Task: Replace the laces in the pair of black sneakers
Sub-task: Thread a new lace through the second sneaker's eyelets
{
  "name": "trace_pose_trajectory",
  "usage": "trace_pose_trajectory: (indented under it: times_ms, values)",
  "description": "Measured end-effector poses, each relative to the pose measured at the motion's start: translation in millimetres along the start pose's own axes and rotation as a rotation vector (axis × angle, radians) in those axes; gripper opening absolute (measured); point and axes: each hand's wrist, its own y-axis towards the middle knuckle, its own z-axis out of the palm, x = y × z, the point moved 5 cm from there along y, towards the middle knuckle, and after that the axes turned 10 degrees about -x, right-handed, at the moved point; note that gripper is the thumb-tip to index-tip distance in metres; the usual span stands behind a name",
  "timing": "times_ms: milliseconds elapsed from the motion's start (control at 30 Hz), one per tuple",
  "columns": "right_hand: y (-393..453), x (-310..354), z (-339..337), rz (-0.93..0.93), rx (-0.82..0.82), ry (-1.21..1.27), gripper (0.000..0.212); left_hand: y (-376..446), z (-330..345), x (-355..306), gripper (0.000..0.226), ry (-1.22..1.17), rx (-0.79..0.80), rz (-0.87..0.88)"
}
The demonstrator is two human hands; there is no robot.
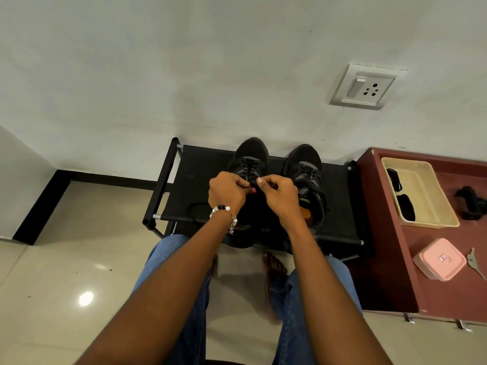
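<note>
Pinching what looks like the lace (252,177) of the left sneaker (249,159), left hand (226,191) and right hand (276,194) nearly touch.

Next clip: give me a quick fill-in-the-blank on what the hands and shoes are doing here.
1. Both hands work on the ___ sneaker of the pair.
2. The sneakers stand on a black ___.
3. The beaded bracelet is on the ___ wrist.
4. The pink box lies on the ___ cabinet.

Missing: left; rack; left; maroon

Light: even, soft, indoor | Glare: bright spot on glossy floor (86,298) | Shadows: faint beneath legs | Edges: wide-angle bending | Focus: mostly sharp
</note>
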Motion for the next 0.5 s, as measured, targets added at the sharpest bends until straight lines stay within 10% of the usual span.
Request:
trace_pose_trajectory:
  times_ms: [333, 500]
  values:
    - [6, -8, 15, 0.138, -0.093, 0.062, 0.015, -4, -5, -7, 0.028, 0.056, -0.003, 0.201]
    - [13, 9, -9, 0.281, -0.245, 0.923, 0.021, -6, -10, -3, 0.034, 0.08, -0.008, 0.242]
